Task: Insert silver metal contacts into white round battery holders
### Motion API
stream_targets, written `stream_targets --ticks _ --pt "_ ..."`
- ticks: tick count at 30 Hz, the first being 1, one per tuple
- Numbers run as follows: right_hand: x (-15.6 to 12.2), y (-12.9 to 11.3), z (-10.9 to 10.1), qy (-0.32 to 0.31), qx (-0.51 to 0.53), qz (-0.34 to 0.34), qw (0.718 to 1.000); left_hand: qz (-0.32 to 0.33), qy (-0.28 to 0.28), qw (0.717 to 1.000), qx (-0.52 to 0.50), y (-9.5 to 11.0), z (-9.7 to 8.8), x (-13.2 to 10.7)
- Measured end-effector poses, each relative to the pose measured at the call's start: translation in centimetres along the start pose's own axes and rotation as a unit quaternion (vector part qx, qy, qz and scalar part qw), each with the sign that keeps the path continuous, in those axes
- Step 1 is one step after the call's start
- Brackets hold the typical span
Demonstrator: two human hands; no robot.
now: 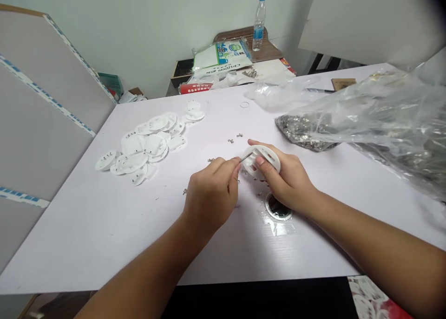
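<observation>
My right hand (287,172) grips a white round plastic disc (270,156) with slots, thumb on its face and fingers behind it. In my left hand (214,184) the fingers are closed on a thin metal tool (246,157), most of it hidden in the fist. The tool's tip touches or nearly touches the disc's face. Small metal clips (230,141) lie scattered beneath and beyond my hands. Just below my right hand is a dark round piece with a silver rim (278,207), on clear film. To the left a heap of similar white discs (139,147) is spread out.
At the right, a large clear plastic bag (313,128) of small metal parts lies on the white table (139,244). A water bottle (258,26) stands on a stack of things at the back. A grey partition (42,114) borders the left side.
</observation>
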State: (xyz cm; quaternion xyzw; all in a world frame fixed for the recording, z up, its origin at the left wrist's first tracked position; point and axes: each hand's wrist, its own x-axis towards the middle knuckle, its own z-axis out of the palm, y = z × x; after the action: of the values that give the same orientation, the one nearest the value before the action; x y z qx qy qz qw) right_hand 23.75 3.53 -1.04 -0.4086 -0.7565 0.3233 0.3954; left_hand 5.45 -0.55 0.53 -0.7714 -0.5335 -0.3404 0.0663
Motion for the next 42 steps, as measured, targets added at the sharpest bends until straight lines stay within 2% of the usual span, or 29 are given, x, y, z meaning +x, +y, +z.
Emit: stream_targets --ticks 6,14,17,22,25,28,30,33,34,38,42 --pt "-0.3 -0.2 0.3 -0.011 -0.011 0.0 1.0 -0.017 0.002 0.995 0.1 1.4 -0.3 -0.1" --pt "-0.5 -0.6 0.8 -0.02 0.058 0.048 0.997 -0.026 -0.003 0.993 0.117 1.8 0.0 -0.3" --pt "-0.5 -0.6 0.9 -0.012 0.051 0.04 0.998 -0.039 -0.002 0.994 0.105 1.9 0.3 -0.2" --pt "-0.2 -0.5 0.5 0.007 0.03 0.018 0.999 -0.062 -0.016 0.998 0.008 1.7 0.5 0.0" --pt "0.5 0.0 -0.7 0.056 -0.029 -0.028 0.998 -0.081 -0.009 0.996 -0.045 1.0 0.1 0.3" --pt "1.5 1.0 -2.0 0.105 -0.133 -0.128 0.977 -0.131 0.029 0.987 -0.089 -0.1 -0.3 0.6" --pt "1.9 1.9 -2.5 0.061 -0.216 -0.166 0.96 -0.168 0.052 0.978 -0.115 -0.9 -0.4 0.8" --pt "2.1 3.0 -2.6 -0.079 -0.324 -0.14 0.932 -0.202 0.061 0.967 -0.14 -1.9 -0.1 0.9" --pt "2.1 3.2 -2.5 -0.101 -0.342 -0.127 0.926 -0.205 0.059 0.966 -0.144 -2.2 0.0 0.9" --pt "2.0 3.5 -2.0 -0.077 -0.373 -0.115 0.917 -0.204 0.041 0.967 -0.146 -2.5 0.5 0.9" --pt "2.1 3.5 -1.7 -0.096 -0.389 -0.122 0.908 -0.195 0.037 0.969 -0.15 -2.4 0.5 0.9"
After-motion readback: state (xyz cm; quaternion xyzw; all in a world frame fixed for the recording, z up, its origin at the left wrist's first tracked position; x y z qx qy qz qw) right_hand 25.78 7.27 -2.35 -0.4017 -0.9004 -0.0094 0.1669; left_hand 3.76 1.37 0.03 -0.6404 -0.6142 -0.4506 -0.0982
